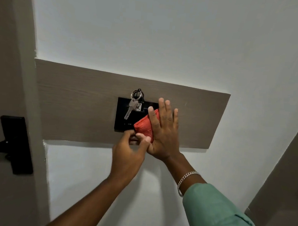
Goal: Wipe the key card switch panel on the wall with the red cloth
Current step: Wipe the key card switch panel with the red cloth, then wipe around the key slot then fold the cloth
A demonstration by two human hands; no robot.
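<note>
The black key card switch panel point(122, 117) is set into a brown wooden board point(74, 103) on the white wall. A key card tag with a silver key point(129, 109) on a ring sticks out of its top slot. My right hand point(162, 131) lies flat with fingers spread and presses the folded red cloth point(142, 126) against the panel's right half. My left hand point(128, 150) is just below the panel, its fingertips pinching the cloth's lower corner. The panel's right side is hidden behind the cloth and hand.
A black door handle and lock plate point(15, 143) sit on the door at the left, beside the grey door frame point(33, 103). A grey angled surface point(285, 177) stands at the right edge. A silver bracelet point(185, 180) is on my right wrist.
</note>
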